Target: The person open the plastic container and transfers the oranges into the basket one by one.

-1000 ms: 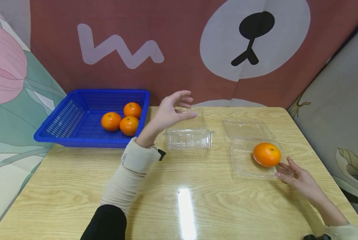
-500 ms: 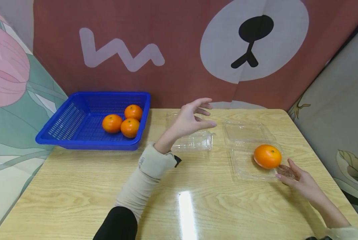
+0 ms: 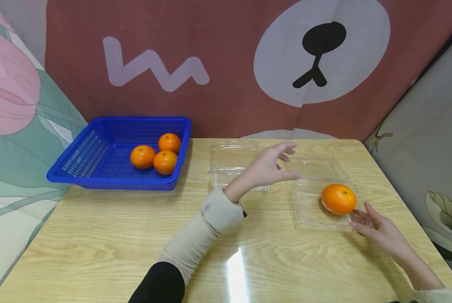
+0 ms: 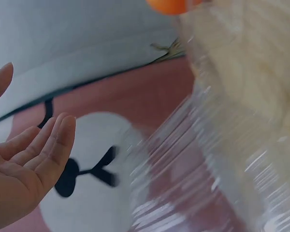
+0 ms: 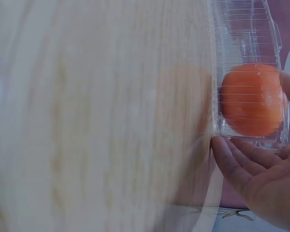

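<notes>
Fingers extended and parted, my left hand (image 3: 271, 166) holds nothing and is over the table, between two clear plastic containers. In the left wrist view, the left palm (image 4: 19, 174) shows with the thumb apart. The right-hand clear plastic container (image 3: 305, 214) stands with its lid folded back and one orange (image 3: 338, 199) inside. My right hand (image 3: 381, 231) holds its near right corner, with the thumb at the front wall and the fingers along the side. From the right wrist, the ribbed wall and right-hand fingers (image 5: 232, 164) show up close.
Another clear plastic container (image 3: 229, 158), also unfolded, stands left of the first, partly covered by my left forearm. A blue basket (image 3: 108, 182) with three oranges (image 3: 143, 157) is at the back left. Printed fabric (image 3: 226, 105) hangs behind the wooden table (image 3: 135, 235).
My left hand has moved right, from over the left container to beside the right one. The right hand and the orange keep their places.
</notes>
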{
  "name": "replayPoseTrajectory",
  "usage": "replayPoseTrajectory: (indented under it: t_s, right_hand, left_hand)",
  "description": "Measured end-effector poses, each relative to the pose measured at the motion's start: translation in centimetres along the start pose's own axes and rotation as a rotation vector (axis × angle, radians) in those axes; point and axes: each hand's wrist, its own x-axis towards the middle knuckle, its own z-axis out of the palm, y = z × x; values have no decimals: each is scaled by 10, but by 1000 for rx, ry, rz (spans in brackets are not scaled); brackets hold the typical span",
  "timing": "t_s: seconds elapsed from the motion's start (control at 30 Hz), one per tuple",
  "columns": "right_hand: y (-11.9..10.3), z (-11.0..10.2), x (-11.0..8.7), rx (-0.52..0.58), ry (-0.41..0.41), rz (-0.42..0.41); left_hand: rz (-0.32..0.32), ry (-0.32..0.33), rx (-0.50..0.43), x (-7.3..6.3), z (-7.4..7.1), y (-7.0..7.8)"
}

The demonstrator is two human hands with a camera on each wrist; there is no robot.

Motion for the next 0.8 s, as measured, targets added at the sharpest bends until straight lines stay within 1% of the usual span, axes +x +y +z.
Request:
replayPoseTrajectory:
  t_s: [0.03,0.1,0.23,0.37,0.47,0.6,0.8]
  right_hand:
    - [0,0,0,-4,-1,5]
    - [1,1,0,-7,-2,10]
    - [1,1,0,-5,1,5]
    - [0,0,0,-6,8,-5]
    - [0,0,-1,-15,6,-7]
    - [0,0,0,-37,5,-9]
    - [0,0,0,-43,-6,24]
  left_hand:
    - [2,-13,20,1,5,0]
    - [-3,-37,29,3,13,-1]
    - [12,-70,21,8,28,-2]
    - [25,-98,35,15,41,-6]
    - [8,-115,36,21,50,-11]
    - [-25,-157,47,29,64,-16]
    - [-24,-224,115,42,83,-19]
